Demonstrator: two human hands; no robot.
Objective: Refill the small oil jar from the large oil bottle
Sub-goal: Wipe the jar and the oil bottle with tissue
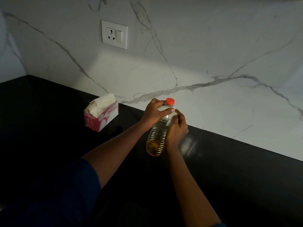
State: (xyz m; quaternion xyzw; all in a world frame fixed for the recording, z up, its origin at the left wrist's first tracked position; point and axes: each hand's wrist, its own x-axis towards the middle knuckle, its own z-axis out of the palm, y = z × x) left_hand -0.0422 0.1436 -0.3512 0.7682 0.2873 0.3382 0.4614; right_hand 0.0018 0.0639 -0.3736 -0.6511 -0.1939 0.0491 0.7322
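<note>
Head view: red-capped, low-filled oil bottle point(157, 135)

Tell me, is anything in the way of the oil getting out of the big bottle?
Yes: the red cap sits on the mouth of the oil bottle. Both hands hold it, the left hand near the neck, the right hand on its side.

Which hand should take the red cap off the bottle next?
Right, probably. The left hand grips the bottle round its shoulder, steadying it; the right hand holds its side, fingers just below the red cap.
</note>
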